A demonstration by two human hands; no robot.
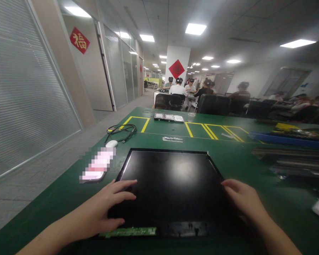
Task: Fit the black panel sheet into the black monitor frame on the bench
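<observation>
A black flat display panel (172,187) lies face up before me on the green table, with a bright reflection on its screen. A strip of green circuit board (127,232) runs along the left part of its near edge. My left hand (108,205) rests over the panel's left edge, its fingers spread and nothing gripped. At the opposite side, my right hand (241,198) closes on the panel's right edge; its lower fingers are hidden in shadow.
Left of the panel lie a phone (98,166), a white mouse (111,143) and a coiled black cable (122,132). Hard drives (168,117) sit at the table's far edge. A blue tray (289,139) and blurred metal strips (295,164) are at right. People sit beyond.
</observation>
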